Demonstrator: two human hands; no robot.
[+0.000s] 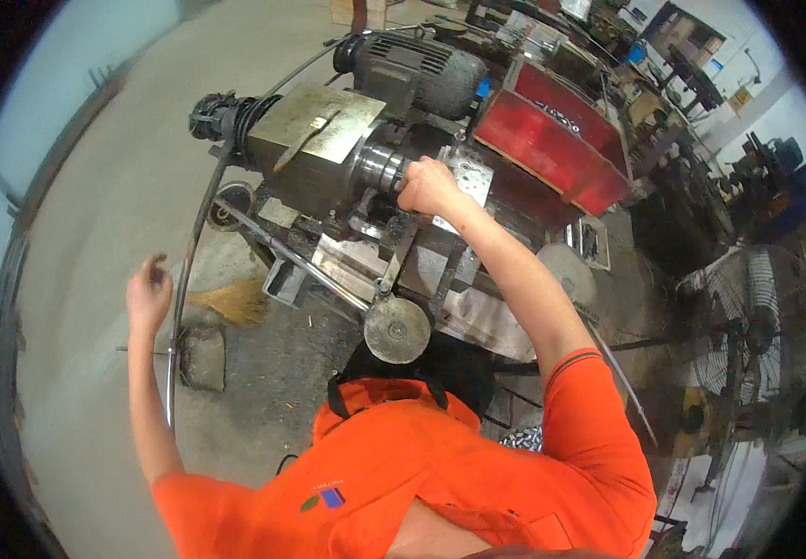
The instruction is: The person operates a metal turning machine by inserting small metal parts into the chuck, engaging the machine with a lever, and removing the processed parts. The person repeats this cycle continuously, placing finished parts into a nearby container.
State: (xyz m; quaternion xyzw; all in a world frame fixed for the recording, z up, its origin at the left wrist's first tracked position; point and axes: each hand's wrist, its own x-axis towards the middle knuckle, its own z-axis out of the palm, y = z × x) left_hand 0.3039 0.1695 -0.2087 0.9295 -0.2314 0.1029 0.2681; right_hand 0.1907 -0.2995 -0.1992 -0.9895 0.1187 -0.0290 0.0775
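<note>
My right hand [431,186] is stretched forward and closed in a fist against the face of the shiny steel chuck [379,168] of a worn, greasy machine [314,140]. What lies inside the fist is hidden. My left hand [148,293] hangs out to the left over the concrete floor, fingers loosely bent and holding nothing. It is just left of a long thin curved metal rod [182,279] that runs from the machine down toward me. An orange shirt fills the lower part of the view.
A grey electric motor [412,65] sits behind the machine, and a red metal box [552,140] stands to its right. A round handwheel [396,328] sticks out toward me. A straw broom [235,303] lies on the floor. A standing fan [747,326] is at right.
</note>
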